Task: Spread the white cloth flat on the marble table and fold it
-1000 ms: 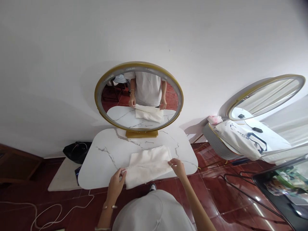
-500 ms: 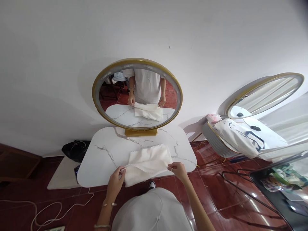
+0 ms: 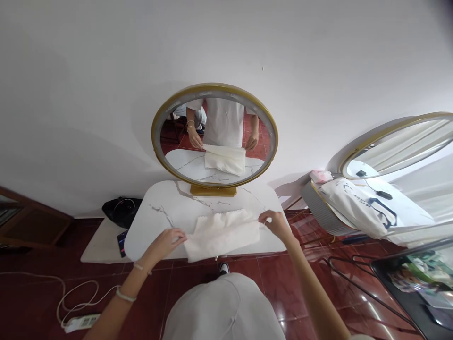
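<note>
2 hands, left (image 3: pixel 170 244) and right (image 3: pixel 278 225), pinch soft, scalloped cream cloth (image 3: pixel 222 234) over smooth marbled tabletop (image 3: pixel 152 224).

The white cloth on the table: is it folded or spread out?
Partly folded: one layer of the cloth overlaps another, its edge held by left hand and right hand.

Head-worn view, downward onto tabletop (image 3: pixel 155 226)

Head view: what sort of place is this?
Probably a dressing or makeup room: a round gold-framed mirror on a white marble-patterned tabletop and a second gold-framed mirror nearby suggest it.
</note>
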Demonstrator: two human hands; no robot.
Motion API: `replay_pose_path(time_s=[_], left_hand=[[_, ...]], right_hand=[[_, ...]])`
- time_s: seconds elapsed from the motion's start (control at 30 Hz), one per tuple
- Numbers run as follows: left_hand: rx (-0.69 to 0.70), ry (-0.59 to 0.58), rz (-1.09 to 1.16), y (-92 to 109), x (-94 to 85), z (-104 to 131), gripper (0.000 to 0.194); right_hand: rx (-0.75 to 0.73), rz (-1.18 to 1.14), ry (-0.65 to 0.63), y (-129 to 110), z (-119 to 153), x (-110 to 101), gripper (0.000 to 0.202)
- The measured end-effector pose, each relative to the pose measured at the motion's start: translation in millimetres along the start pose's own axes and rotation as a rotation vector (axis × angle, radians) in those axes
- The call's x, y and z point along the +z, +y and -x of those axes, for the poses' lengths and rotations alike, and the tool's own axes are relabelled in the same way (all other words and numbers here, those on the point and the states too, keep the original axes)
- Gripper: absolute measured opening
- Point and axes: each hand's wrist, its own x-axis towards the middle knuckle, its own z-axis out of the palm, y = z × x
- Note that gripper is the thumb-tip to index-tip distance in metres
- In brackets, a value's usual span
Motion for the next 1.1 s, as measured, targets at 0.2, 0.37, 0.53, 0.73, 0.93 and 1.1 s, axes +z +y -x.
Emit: replay_pose_path(time_s=[0.2, 0.37, 0.53, 0.73, 0.93, 1.1], left_hand=[[0.069, -0.013, -0.064, 16.5, -37.6, -20.1, 0.037], [0.031, -0.014, -0.035, 0.2, -9.7, -10.4, 0.033], [-0.018, 0.043, 0.005, -19.7, 16.3, -2.9, 0.033], [-0.061, 0.097, 0.026, -23.4, 24.3, -3.2, 0.036], [-0.083, 0.133, 0.058, -19.4, 28.0, -0.5, 0.034], [-0.098, 0.147, 0.069, -20.7, 27.6, -0.9, 0.035]], right_hand=[[-0.067, 0.09, -0.194, -3.4, -15.4, 9.2, 0.01], [-0.034, 0.131, -0.289, 20.7, -0.4, 49.1, 0.012], [-0.017, 0.204, -0.282, 39.1, -33.7, 76.4, 0.015], [-0.11, 0.307, -0.398, 43.8, -84.7, 99.0, 0.007], [-0.165, 0.374, -0.489, 54.7, -88.7, 112.6, 0.019], [-0.124, 0.325, -0.458, 61.6, -86.7, 112.7, 0.018]])
